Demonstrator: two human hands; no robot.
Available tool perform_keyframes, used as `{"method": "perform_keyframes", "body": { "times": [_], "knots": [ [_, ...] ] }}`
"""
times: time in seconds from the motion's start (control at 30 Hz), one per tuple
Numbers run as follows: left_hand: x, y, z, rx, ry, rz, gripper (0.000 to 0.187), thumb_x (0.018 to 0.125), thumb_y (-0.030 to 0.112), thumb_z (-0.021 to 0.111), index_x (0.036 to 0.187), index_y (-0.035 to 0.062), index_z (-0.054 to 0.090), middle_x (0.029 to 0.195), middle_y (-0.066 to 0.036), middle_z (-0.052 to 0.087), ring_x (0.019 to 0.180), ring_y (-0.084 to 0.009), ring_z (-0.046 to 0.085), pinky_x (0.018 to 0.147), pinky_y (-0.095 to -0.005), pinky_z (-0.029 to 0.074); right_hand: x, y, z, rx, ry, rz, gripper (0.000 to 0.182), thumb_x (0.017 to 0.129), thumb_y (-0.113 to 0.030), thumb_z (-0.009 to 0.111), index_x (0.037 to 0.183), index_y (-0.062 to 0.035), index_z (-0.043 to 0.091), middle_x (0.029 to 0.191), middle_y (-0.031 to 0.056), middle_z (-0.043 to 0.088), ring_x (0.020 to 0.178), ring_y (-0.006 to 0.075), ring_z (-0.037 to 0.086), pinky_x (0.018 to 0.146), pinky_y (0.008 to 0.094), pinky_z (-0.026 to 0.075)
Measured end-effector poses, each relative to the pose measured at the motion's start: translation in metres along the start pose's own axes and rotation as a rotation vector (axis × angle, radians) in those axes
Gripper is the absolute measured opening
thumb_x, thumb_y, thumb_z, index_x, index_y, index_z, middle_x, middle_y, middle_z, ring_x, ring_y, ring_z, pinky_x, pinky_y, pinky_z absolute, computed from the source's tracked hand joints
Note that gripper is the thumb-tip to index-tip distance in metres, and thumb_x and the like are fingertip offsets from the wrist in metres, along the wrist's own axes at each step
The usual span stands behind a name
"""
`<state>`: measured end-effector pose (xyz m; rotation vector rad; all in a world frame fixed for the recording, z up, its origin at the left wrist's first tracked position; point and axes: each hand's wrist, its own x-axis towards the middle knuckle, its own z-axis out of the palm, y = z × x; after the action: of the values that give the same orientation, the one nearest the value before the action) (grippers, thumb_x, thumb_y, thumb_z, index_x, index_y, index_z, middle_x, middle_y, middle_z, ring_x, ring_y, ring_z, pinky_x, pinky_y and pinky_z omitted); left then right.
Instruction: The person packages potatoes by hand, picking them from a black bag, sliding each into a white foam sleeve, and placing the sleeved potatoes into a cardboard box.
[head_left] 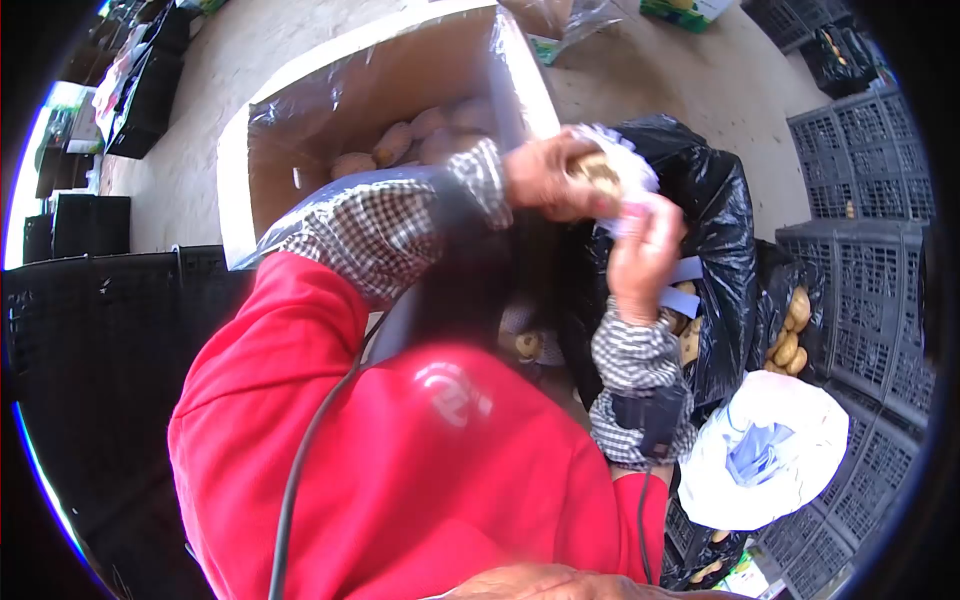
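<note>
Potato-like tuber, one only, is up between the two bare hands, just beyond the near right corner of an open cardboard box, with a whitish protective sleeve around its far side. The step in hand looks like fitting or adjusting that sleeve, though motion blur hides which way it is going. The left hand has its fingers curled closed about the tuber; the right hand seems pinched nearly shut on the sleeve's near edge. From this pose, the move calls for a steady left hold and a light, even draw on the sleeve, since a sharp tug could tear it or roll the tuber loose.

Counted: one box in front of the left forearm, lined with clear plastic, with at least five net-covered tubers inside; the pile hides any others. A large black plastic bag lies under and beside the right hand, tubers and pale slips showing in its opening. Further right, about four bare tubers show in another dark bag. One white bag by the right elbow holds bluish-white material. Black plastic crates stand along the right, at least three, their full number unclear
</note>
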<state>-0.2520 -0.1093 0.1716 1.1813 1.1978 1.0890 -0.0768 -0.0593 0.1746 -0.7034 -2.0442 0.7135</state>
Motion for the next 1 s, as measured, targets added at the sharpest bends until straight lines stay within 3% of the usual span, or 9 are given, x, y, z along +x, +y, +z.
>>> {"method": "perform_keyframes", "body": {
  "times": [0.1,0.23,0.3,0.4,0.57,0.7,0.8,0.93,1.0],
  "knots": [
    [-0.026,0.009,-0.050,0.066,0.176,-0.132,0.046,0.075,0.021,0.064,0.113,0.0023,0.045,0.081,-0.004,0.057,0.066,-0.0120,0.056,0.061,-0.0258,0.049,0.004,-0.029,0.041,0.227,-0.259,-0.112,0.010,0.083,-0.012,0.051,0.088,-0.0033,0.051,0.081,0.0150,0.055,0.072,0.0312,0.056,0.060,0.0338,0.045],
    [-0.090,-0.030,-0.141,0.052,0.278,-0.159,0.053,0.073,0.023,0.066,0.116,0.0016,0.043,0.103,-0.008,0.051,0.090,-0.0135,0.053,0.070,-0.0254,0.049,0.007,0.009,0.016,0.130,-0.294,-0.018,0.010,0.082,-0.010,0.053,0.089,-0.0039,0.054,0.084,0.0111,0.057,0.075,0.0241,0.057,0.065,0.0305,0.045],
    [-0.121,-0.090,-0.215,1.237,0.242,-0.220,0.048,0.075,0.029,0.062,0.113,0.0033,0.049,0.116,-0.012,0.048,0.100,-0.0277,0.051,0.087,-0.0319,0.042,-0.012,0.060,-0.012,0.102,-0.300,0.238,0.011,0.082,-0.010,0.053,0.090,-0.0032,0.055,0.086,0.0106,0.057,0.078,0.0227,0.056,0.068,0.0298,0.044],
    [-0.160,-0.139,-0.281,1.337,0.339,-0.545,0.029,0.080,0.023,0.051,0.102,0.0053,0.057,0.112,-0.013,0.052,0.100,-0.0308,0.051,0.089,-0.0352,0.039,-0.037,0.113,-0.075,-0.170,-0.305,0.276,0.013,0.081,-0.009,0.052,0.092,-0.0025,0.055,0.087,0.0108,0.056,0.081,0.0230,0.055,0.072,0.0298,0.043],
    [-0.064,-0.049,-0.199,1.252,0.351,-0.167,0.025,0.080,0.015,0.050,0.102,0.0048,0.057,0.106,-0.012,0.056,0.095,-0.0236,0.055,0.084,-0.0305,0.043,-0.073,0.157,-0.164,-0.483,-0.327,0.401,0.015,0.080,-0.009,0.050,0.093,-0.0044,0.054,0.091,0.0129,0.056,0.085,0.0295,0.054,0.073,0.0352,0.043],
    [0.043,0.027,-0.059,0.988,-0.077,0.007,0.030,0.078,0.008,0.053,0.107,0.0062,0.054,0.105,-0.011,0.055,0.090,-0.0203,0.057,0.078,-0.0296,0.046,-0.092,0.165,-0.204,-0.693,-0.391,0.376,0.017,0.075,-0.011,0.056,0.092,-0.0086,0.054,0.094,0.0101,0.055,0.089,0.0300,0.052,0.074,0.0364,0.042],
    [0.102,0.028,0.037,1.003,-0.512,0.272,0.035,0.076,0.022,0.056,0.107,0.0068,0.054,0.106,-0.013,0.054,0.090,-0.0281,0.056,0.079,-0.0364,0.045,-0.109,0.180,-0.206,-0.762,-0.499,0.334,0.024,0.071,-0.010,0.057,0.095,-0.0126,0.054,0.101,0.0059,0.053,0.094,0.0265,0.050,0.077,0.0378,0.042],
    [0.159,-0.063,0.138,1.119,-0.998,0.210,0.042,0.076,0.030,0.053,0.106,0.0007,0.051,0.108,-0.015,0.053,0.096,-0.0306,0.052,0.082,-0.0366,0.043,-0.100,0.185,-0.184,-0.849,-0.471,0.141,0.030,0.071,-0.012,0.053,0.101,-0.0154,0.054,0.106,0.0047,0.049,0.101,0.0219,0.046,0.075,0.0365,0.039],
    [0.171,-0.077,0.187,1.356,-1.149,-0.143,0.046,0.074,0.033,0.056,0.105,-0.0004,0.052,0.108,-0.017,0.052,0.095,-0.0311,0.053,0.081,-0.0375,0.043,-0.103,0.206,-0.172,-0.891,-0.481,0.021,0.024,0.074,-0.013,0.049,0.097,-0.0157,0.056,0.101,0.0034,0.052,0.101,0.0211,0.045,0.074,0.0345,0.037]
  ]
}}
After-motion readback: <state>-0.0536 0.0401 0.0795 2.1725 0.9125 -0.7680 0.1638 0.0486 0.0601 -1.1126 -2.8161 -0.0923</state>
